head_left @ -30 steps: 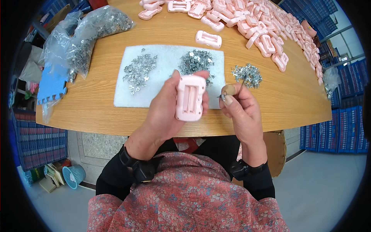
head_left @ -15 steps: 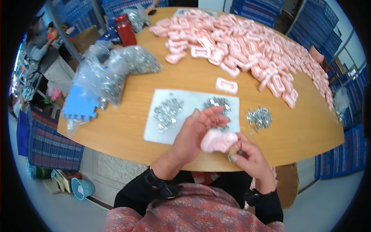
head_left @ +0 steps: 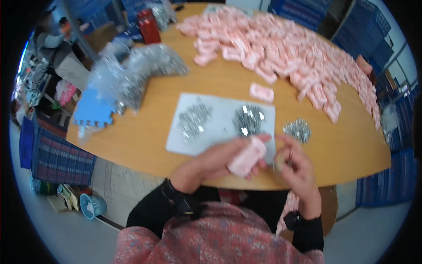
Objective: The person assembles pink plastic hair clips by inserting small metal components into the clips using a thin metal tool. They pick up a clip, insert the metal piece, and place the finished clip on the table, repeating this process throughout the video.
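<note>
In my left hand (head_left: 224,155), a pale pink plastic piece (head_left: 247,157) with a long rounded outline is held tilted above the table's near edge. My thumb shows at its top end and fingertips come out beneath its right side. Just to the right is my right hand (head_left: 299,169), its index finger stretched toward the pink piece and its other fingers curled. Something small and tan is gripped in it, blurred and partly hidden. Beyond the hands lies a white sheet (head_left: 222,105) bearing two heaps of small shiny metal parts, the left heap (head_left: 193,121) and the right heap (head_left: 249,119).
Another metal heap (head_left: 297,130) lies on the wood right of the sheet. A single pink piece (head_left: 261,92) rests beyond it, before a large pile of pink pieces (head_left: 281,48). At left are clear bags (head_left: 140,75) of metal parts, a blue foam mat (head_left: 93,109) and a red bottle (head_left: 149,28).
The pink piece has turned over and now lies in my left hand, apart from my right. My right hand has drawn slightly up and right, its index finger extended.
</note>
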A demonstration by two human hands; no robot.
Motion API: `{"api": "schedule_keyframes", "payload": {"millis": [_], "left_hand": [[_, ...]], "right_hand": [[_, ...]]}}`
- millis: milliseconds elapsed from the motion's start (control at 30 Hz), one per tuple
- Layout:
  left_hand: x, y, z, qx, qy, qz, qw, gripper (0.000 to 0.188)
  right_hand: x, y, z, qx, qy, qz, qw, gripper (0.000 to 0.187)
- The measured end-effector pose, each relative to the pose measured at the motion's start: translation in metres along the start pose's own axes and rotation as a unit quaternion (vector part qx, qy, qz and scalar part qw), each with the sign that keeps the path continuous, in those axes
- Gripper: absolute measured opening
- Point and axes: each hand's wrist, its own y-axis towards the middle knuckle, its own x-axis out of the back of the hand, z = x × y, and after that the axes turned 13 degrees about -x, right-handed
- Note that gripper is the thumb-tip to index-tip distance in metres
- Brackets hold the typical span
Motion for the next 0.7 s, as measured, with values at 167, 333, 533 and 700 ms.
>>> {"api": "schedule_keyframes", "payload": {"millis": [167, 333, 533, 700], "left_hand": [[-0.003, -0.006, 0.019, -0.063, -0.096, -0.061, 0.991, 0.055], [-0.007, -0.008, 0.026, -0.035, -0.102, -0.088, 0.990, 0.053], [-0.008, -0.007, 0.033, -0.038, -0.103, -0.097, 0.989, 0.051], [-0.009, -0.007, 0.038, -0.040, -0.128, -0.102, 0.986, 0.049]], "right_hand": [[-0.027, 0.006, -0.013, 0.026, 0.065, -0.085, 0.994, 0.008], [-0.046, 0.004, -0.006, 0.003, 0.086, -0.088, 0.992, 0.009], [-0.053, 0.005, -0.015, 0.011, 0.070, -0.096, 0.993, 0.010], [-0.057, 0.008, -0.016, 0.019, 0.032, -0.117, 0.992, 0.014]]}}
